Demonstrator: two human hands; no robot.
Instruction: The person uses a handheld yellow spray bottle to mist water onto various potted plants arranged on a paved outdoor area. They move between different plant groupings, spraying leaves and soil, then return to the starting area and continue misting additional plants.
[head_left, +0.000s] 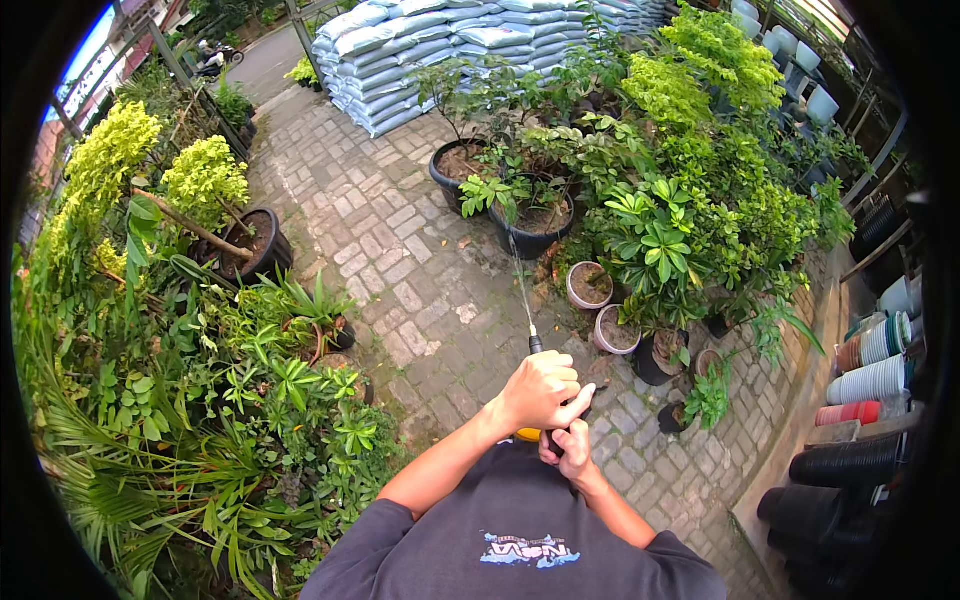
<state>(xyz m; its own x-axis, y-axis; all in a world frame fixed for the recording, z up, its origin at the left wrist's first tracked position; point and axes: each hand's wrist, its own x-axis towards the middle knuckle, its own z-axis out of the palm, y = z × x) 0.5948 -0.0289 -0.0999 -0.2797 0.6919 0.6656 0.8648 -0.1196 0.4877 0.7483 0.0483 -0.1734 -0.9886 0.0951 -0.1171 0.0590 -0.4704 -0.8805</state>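
My left hand (541, 388) is wrapped around the body of a spray nozzle (535, 343) with a dark barrel and a pale tip. Just below it, my right hand (576, 450) grips the black lower end of the same tool. Part of a yellow piece (528, 434) shows beneath my left wrist. A thin jet of water (523, 281) leaves the tip towards a leafy plant in a black pot (529, 244). Beside that pot, a second black pot (444, 184) holds soil and a thin-stemmed shrub. My fingers hide most of the sprayer's middle.
Small pale pots (589, 306) stand right of the jet, near dense shrubs (720, 180). Plants and a large black pot (279, 251) border the brick paving (405, 300) on the left. Stacked sacks (450, 52) rise behind. Nested plastic pots (870, 382) line the right side.
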